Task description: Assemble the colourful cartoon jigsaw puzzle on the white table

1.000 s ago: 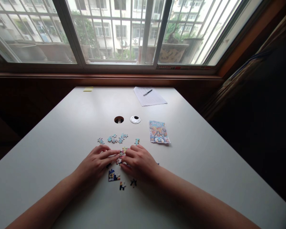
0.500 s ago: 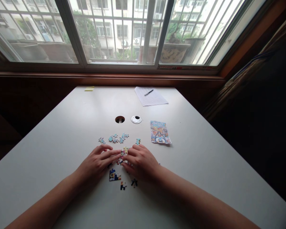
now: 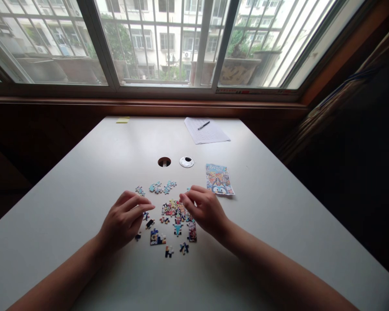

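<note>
Partly joined jigsaw puzzle pieces [image 3: 172, 208] lie on the white table between my hands, forming a colourful patch. My left hand [image 3: 125, 220] hovers at the left of the patch, its fingers stretched out and nothing visible in them. Beyond the patch's upper right is my right hand [image 3: 207, 209], thumb and forefinger drawn together; anything between them is too small to make out. A joined dark blue and yellow cluster [image 3: 157, 237] sits nearer me, with loose pieces [image 3: 169, 252] below it. Some pieces near both hands are partly hidden.
Light blue pieces [image 3: 162, 187] lie in a row beyond the patch. A printed picture sheet [image 3: 218, 179] is at the right. Farther back are a cable hole [image 3: 164, 162], a round metal cover [image 3: 186, 162], papers [image 3: 209, 134] with a pen [image 3: 203, 125], and a yellow note [image 3: 122, 120].
My hands have moved apart from the middle, the left one leftward and the right one to the right. The joined patch and several pieces they covered now show.
</note>
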{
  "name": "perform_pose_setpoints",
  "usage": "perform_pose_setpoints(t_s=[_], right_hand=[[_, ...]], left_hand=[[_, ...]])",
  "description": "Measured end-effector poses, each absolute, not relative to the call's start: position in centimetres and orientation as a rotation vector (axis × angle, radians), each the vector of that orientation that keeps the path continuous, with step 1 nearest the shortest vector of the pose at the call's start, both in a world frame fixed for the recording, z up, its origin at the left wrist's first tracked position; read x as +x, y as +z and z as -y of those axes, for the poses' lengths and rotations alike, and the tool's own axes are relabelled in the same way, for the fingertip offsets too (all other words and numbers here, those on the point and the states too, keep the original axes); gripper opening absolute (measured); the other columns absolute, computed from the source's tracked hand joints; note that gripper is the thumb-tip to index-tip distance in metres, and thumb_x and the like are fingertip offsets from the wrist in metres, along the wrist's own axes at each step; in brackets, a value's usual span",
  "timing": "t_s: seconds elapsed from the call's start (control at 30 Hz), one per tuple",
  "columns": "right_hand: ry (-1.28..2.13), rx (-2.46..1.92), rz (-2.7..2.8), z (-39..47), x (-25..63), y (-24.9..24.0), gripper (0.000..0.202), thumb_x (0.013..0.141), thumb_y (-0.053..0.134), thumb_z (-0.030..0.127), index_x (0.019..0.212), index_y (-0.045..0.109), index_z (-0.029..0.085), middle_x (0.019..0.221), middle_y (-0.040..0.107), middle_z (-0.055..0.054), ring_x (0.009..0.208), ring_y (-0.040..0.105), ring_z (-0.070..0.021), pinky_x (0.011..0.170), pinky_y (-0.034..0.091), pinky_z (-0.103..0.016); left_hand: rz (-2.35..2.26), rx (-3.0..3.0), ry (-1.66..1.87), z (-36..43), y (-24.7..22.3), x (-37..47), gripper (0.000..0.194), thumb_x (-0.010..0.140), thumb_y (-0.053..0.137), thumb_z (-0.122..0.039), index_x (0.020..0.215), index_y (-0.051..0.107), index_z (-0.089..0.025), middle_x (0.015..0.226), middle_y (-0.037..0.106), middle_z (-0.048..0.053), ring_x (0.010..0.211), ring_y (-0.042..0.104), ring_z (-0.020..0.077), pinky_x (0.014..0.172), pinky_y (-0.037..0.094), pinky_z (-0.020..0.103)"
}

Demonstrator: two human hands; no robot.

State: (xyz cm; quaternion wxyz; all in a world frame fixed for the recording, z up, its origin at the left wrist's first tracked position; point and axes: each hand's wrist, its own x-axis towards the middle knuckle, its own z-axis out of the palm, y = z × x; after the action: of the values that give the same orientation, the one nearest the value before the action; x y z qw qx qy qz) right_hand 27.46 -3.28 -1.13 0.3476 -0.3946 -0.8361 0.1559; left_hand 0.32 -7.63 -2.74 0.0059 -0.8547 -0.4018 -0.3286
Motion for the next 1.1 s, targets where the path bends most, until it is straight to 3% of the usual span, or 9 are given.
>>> perform_pose_setpoints(t_s=[0.27,0.43,0.67,1.1], right_hand=[[0.506,-0.957,2.316,2.8,28.5,0.6,0.034,0.103,0.048,0.030,0.080,0.070,0.018,0.070,0.056,0.000,0.063,0.051,-0.0111,0.061,0.038,-0.027],[0.438,-0.756,2.563,4.0,27.9,0.3,0.019,0.097,0.055,0.024,0.102,0.073,0.023,0.083,0.063,-0.003,0.077,0.053,-0.0156,0.072,0.040,-0.030],[0.245,-0.726,2.808,5.6,26.6,-0.9,0.029,0.100,0.050,0.035,0.122,0.066,0.026,0.105,0.064,-0.007,0.097,0.051,-0.0227,0.082,0.035,-0.037],[0.278,-0.620,2.801,5.8,26.7,-0.8,0.027,0.101,0.049,0.033,0.121,0.067,0.029,0.100,0.065,-0.006,0.095,0.051,-0.0214,0.082,0.033,-0.036]], left_hand=[[1.652,-2.389,-1.432,7.2,-1.6,-0.3,0.027,0.091,0.050,-0.008,0.089,0.074,-0.021,0.092,0.069,0.004,0.092,0.060,0.0203,0.083,0.050,0.037],[2.083,-2.172,-1.676,6.7,-1.3,-1.3,0.022,0.090,0.050,-0.017,0.091,0.072,-0.020,0.100,0.068,0.003,0.096,0.063,0.0203,0.086,0.051,0.034],[2.386,-1.789,-1.932,4.5,-2.5,-5.4,0.024,0.077,0.055,-0.021,0.092,0.074,-0.021,0.098,0.073,0.002,0.095,0.061,0.0217,0.080,0.047,0.030],[2.550,-1.750,-1.892,3.4,-4.4,-6.8,0.027,0.072,0.054,-0.021,0.090,0.074,-0.022,0.091,0.070,0.001,0.075,0.053,0.0162,0.064,0.038,0.027]])
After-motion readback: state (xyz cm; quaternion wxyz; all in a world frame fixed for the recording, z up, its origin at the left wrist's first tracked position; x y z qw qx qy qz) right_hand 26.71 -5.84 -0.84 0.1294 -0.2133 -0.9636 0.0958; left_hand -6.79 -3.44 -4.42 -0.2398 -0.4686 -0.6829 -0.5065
